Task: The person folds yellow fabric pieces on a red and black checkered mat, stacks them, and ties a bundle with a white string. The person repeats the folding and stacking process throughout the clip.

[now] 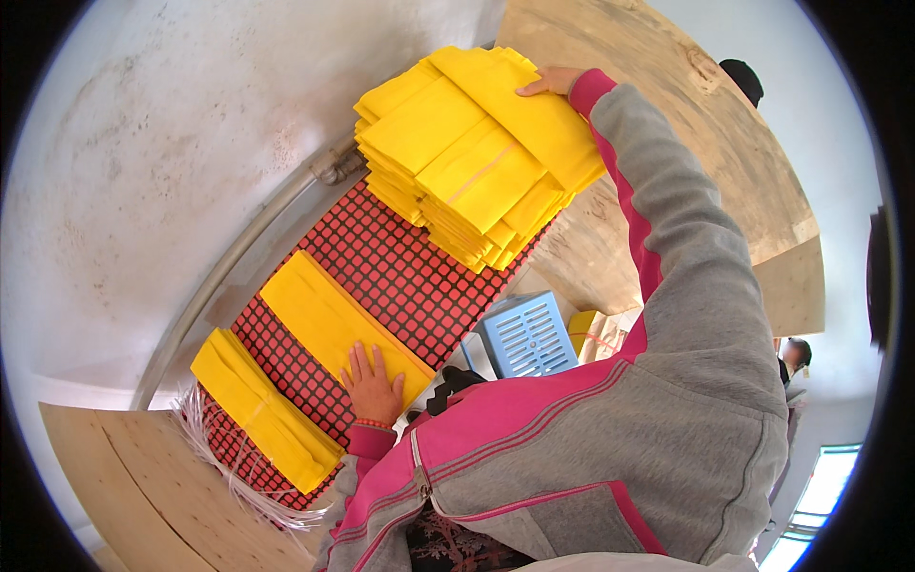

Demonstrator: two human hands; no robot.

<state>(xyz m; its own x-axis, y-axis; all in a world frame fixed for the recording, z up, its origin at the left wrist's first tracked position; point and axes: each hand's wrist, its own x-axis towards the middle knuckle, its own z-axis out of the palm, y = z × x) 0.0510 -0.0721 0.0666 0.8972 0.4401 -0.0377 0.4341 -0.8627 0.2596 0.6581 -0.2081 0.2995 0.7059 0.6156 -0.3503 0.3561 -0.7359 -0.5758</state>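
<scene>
My left hand (375, 386) lies flat, fingers spread, on a single folded yellow cloth piece (334, 315) on a red-and-black checked surface (381, 267). Nothing is gripped in it. Far off to the right, my outstretched right hand (553, 82) is closed at the far edge of the top folded yellow cloth (519, 114), its thumb on the upper face and the other fingers partly hidden. That piece lies at a slant across a tall, uneven stack of yellow cloths (419, 133). A smaller pile of yellow cloths (262, 410) sits nearer, to the left of my left hand.
White plastic strands (229, 467) hang by the small pile, beside a wooden board (124, 477). A pipe (229, 257) runs along the wall at left. Right of the checked surface are a blue slotted basket (529, 334) and a large wooden tabletop (686, 124). Another person (794, 357) is in the background.
</scene>
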